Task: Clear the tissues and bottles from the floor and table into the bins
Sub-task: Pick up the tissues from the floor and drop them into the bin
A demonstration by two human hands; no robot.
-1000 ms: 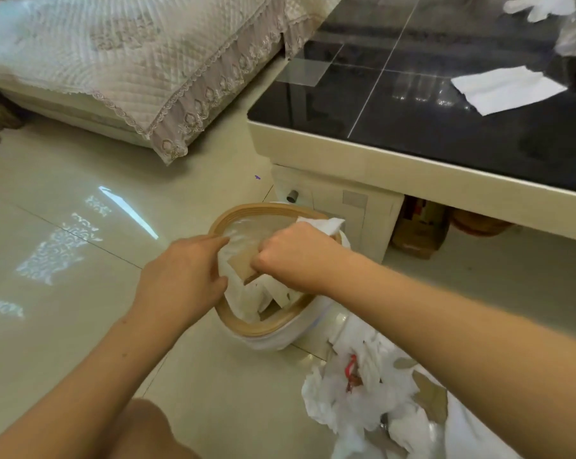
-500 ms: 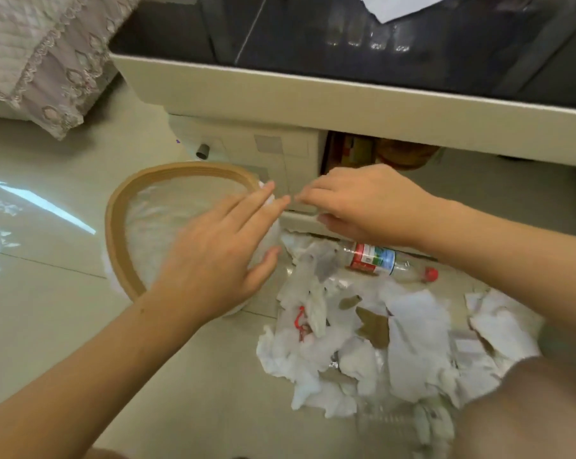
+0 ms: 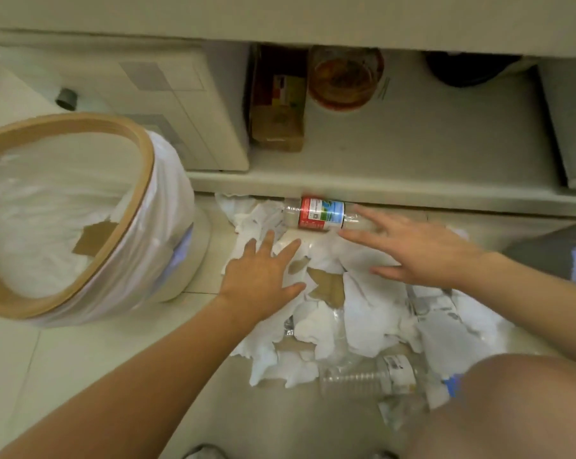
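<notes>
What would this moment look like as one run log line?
left hand: open over tissues | right hand: open near red-label bottle | bin: tissues inside

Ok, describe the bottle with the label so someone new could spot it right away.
Start at the round bin on the left, then look right along the foot of the table. The bottle lies on its side there, above the tissues. Its red and blue label marks it; the other bottle looks clear.

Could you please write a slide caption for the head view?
Both open hands, left and right, reach over crumpled white tissues beside a wooden-rimmed bin.
</notes>
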